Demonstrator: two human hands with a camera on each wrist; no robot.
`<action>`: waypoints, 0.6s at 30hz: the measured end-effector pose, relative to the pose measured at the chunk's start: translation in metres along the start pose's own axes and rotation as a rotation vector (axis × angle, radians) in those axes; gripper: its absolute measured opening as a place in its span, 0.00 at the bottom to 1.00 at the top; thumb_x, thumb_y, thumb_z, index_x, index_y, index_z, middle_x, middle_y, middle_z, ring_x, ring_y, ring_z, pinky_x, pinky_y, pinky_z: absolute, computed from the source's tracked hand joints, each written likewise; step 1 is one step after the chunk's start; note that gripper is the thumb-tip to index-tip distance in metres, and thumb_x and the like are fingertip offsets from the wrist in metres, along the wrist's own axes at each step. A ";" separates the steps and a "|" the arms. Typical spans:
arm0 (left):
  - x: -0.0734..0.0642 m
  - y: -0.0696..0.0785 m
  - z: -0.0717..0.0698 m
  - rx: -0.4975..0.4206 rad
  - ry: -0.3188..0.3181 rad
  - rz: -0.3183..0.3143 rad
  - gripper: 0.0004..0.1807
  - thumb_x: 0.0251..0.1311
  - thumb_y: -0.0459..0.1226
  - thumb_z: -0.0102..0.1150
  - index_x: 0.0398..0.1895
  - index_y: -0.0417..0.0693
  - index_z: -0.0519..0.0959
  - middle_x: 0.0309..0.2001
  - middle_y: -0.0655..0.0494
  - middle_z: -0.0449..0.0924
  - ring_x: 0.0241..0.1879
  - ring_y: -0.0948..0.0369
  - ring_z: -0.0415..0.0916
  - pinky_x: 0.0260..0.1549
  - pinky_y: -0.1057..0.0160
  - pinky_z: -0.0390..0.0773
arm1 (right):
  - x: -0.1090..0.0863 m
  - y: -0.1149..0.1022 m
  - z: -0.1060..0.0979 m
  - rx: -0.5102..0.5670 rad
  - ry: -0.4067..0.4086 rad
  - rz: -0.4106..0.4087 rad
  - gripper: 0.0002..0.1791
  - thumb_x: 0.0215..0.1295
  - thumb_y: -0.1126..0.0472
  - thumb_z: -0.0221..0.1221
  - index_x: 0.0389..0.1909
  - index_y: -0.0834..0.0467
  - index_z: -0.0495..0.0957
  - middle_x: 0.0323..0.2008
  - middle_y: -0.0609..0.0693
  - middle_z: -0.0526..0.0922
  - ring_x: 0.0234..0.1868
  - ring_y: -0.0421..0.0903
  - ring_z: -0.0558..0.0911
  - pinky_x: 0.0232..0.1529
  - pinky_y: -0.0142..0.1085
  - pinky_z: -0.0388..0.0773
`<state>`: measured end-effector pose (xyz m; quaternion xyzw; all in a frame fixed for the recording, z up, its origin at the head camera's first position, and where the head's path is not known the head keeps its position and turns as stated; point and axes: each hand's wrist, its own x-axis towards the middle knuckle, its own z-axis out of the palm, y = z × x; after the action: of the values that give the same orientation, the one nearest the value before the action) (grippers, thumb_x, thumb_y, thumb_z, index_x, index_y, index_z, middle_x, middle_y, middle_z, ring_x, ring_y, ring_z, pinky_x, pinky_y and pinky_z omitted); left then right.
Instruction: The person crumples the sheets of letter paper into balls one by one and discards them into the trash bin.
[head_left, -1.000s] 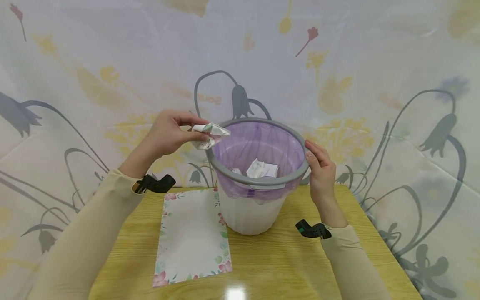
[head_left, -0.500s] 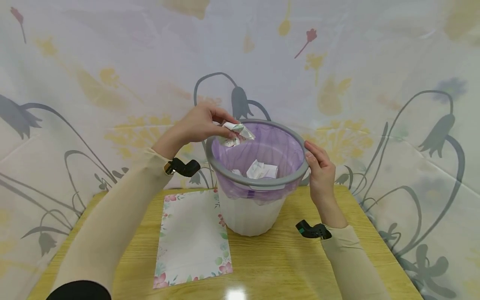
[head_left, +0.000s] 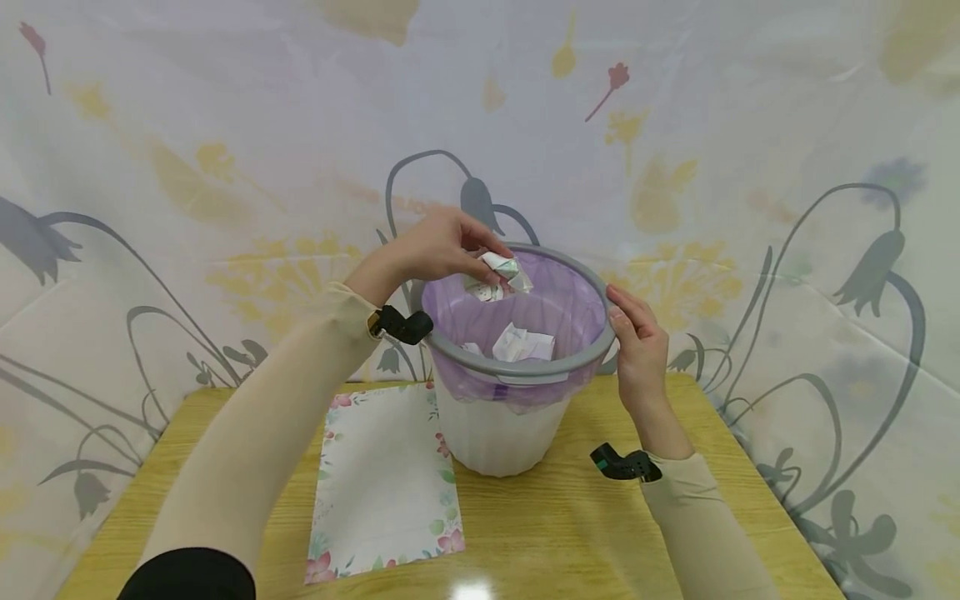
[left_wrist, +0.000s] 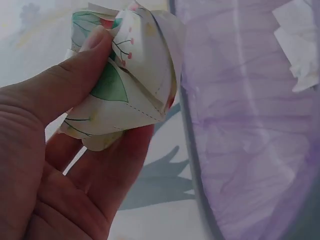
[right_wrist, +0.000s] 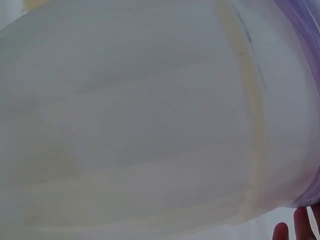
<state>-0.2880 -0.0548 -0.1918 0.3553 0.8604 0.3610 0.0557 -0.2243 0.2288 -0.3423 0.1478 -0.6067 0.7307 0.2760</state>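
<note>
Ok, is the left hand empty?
No, the left wrist view shows the left hand pinching a crumpled floral paper between thumb and fingers.

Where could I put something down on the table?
Bare table shows between the bin, flowery sheet and right sleeve; another patch lies between sheet and left sleeve. It's crowded by the bin's mouth, where the left grip holds crumpled paper.

Left arm (head_left: 262,417) reaches forward and angles in to the right, sleeved to the wrist. Left grip (head_left: 442,246) is in a pinch, thumb (left_wrist: 82,67) opposing bent fingers (left_wrist: 117,162). Right arm (head_left: 705,521) runs forward, angled left, wrist bare past the cuff. Right grip (head_left: 642,358) points up, fingers bent inward, holding. Right wrist view catches fingertips (right_wrist: 303,223) only.
</note>
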 end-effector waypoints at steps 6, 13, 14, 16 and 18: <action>0.007 0.001 0.004 0.001 -0.100 -0.003 0.20 0.52 0.35 0.76 0.50 0.51 0.86 0.47 0.59 0.85 0.51 0.62 0.75 0.53 0.62 0.74 | 0.000 0.000 0.000 0.002 0.010 0.006 0.19 0.72 0.69 0.54 0.60 0.72 0.75 0.58 0.49 0.76 0.64 0.50 0.69 0.61 0.32 0.67; 0.001 -0.003 0.002 -0.091 -0.172 -0.005 0.25 0.56 0.31 0.72 0.59 0.45 0.81 0.57 0.55 0.82 0.59 0.57 0.77 0.57 0.59 0.75 | 0.000 -0.001 0.002 0.002 0.007 -0.005 0.19 0.73 0.68 0.54 0.60 0.72 0.75 0.58 0.50 0.76 0.62 0.49 0.71 0.58 0.30 0.69; -0.001 -0.005 0.001 -0.111 -0.162 0.001 0.25 0.56 0.30 0.72 0.58 0.44 0.81 0.57 0.55 0.82 0.59 0.55 0.77 0.56 0.59 0.76 | 0.000 -0.001 0.002 0.002 0.006 -0.004 0.19 0.73 0.68 0.54 0.60 0.72 0.75 0.58 0.50 0.76 0.62 0.49 0.71 0.58 0.30 0.70; -0.005 -0.008 -0.001 -0.149 -0.140 0.011 0.24 0.56 0.29 0.71 0.58 0.42 0.81 0.56 0.53 0.82 0.58 0.53 0.77 0.55 0.58 0.77 | 0.001 0.000 0.003 0.002 0.006 -0.001 0.19 0.73 0.67 0.54 0.60 0.71 0.75 0.58 0.50 0.76 0.62 0.48 0.71 0.58 0.30 0.70; -0.010 -0.012 -0.003 -0.171 -0.121 0.019 0.23 0.56 0.28 0.71 0.57 0.41 0.81 0.55 0.52 0.82 0.57 0.52 0.78 0.53 0.58 0.78 | 0.001 0.000 0.003 0.000 0.005 0.002 0.19 0.73 0.67 0.54 0.61 0.71 0.75 0.59 0.50 0.76 0.62 0.48 0.71 0.58 0.30 0.70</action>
<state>-0.2884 -0.0691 -0.1992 0.3785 0.8182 0.4114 0.1343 -0.2255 0.2259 -0.3415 0.1456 -0.6063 0.7312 0.2767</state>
